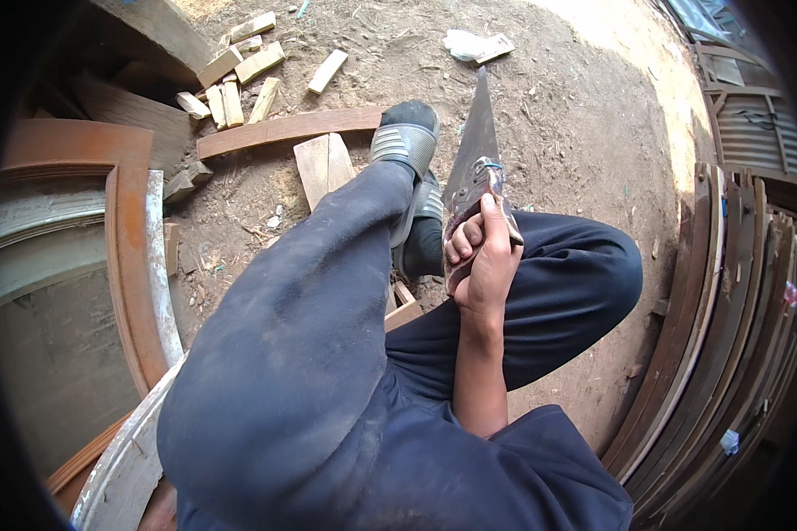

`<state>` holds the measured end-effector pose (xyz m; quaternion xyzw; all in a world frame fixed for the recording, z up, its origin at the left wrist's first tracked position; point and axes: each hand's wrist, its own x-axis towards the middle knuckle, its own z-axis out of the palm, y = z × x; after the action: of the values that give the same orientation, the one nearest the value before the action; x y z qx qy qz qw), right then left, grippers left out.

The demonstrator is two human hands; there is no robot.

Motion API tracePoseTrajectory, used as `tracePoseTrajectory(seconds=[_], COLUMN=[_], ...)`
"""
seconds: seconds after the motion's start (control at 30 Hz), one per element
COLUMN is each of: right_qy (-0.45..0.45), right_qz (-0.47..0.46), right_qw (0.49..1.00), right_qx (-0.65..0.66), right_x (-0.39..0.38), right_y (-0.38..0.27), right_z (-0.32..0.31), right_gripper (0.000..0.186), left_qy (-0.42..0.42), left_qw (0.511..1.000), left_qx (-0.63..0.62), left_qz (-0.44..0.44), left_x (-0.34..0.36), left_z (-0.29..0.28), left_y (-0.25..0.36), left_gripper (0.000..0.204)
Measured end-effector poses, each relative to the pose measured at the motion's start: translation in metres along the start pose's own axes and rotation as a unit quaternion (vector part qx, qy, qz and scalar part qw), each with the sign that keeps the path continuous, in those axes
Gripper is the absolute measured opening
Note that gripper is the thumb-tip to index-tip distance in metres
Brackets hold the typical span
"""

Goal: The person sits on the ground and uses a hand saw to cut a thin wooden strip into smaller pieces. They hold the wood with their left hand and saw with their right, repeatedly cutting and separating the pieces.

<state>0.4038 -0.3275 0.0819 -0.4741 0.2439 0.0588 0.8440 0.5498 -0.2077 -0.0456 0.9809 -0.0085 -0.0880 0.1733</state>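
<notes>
My right hand [483, 257] is closed around the worn handle of a handsaw [475, 142], whose grey blade points away from me over the dirt ground. My raised left leg in dark trousers [310, 310] fills the middle of the view, its foot in a grey sandal [406, 142] planted near a short plank [323, 166]. The other sandalled foot [427, 221] sits just left of the saw handle. A small wood piece [404, 308] shows beneath my legs. My left hand is hidden from view.
Several wood offcuts [235, 80] lie scattered at the top left beside a long brown board [283, 131]. A curved reddish wooden frame [128, 257] stands at the left. Stacked curved boards [726, 327] line the right side. A crumpled white scrap [474, 44] lies on the dirt.
</notes>
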Motion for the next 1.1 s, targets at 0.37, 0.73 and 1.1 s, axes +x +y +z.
tracePoseTrajectory(seconds=[0.37,0.73,1.1], right_qy=[-0.028,-0.005,-0.057], right_qz=[0.022,0.003,0.033], right_qw=[0.999,1.0,0.994], right_qx=[0.0,-0.008,-0.082], right_x=[-0.001,-0.003,-0.003], right_y=[0.005,0.002,0.019], right_z=[0.004,-0.001,0.011], right_gripper=[0.031,0.021,0.02], left_qy=[0.035,0.04,-0.044], left_qw=[0.999,0.991,0.994], left_qx=[0.031,0.03,0.081], left_qz=[-0.009,-0.127,-0.063], left_x=[-0.014,-0.069,-0.123], left_z=[0.0,-0.024,-0.012], left_y=[-0.015,-0.048,-0.288], left_gripper=[0.023,0.025,0.045])
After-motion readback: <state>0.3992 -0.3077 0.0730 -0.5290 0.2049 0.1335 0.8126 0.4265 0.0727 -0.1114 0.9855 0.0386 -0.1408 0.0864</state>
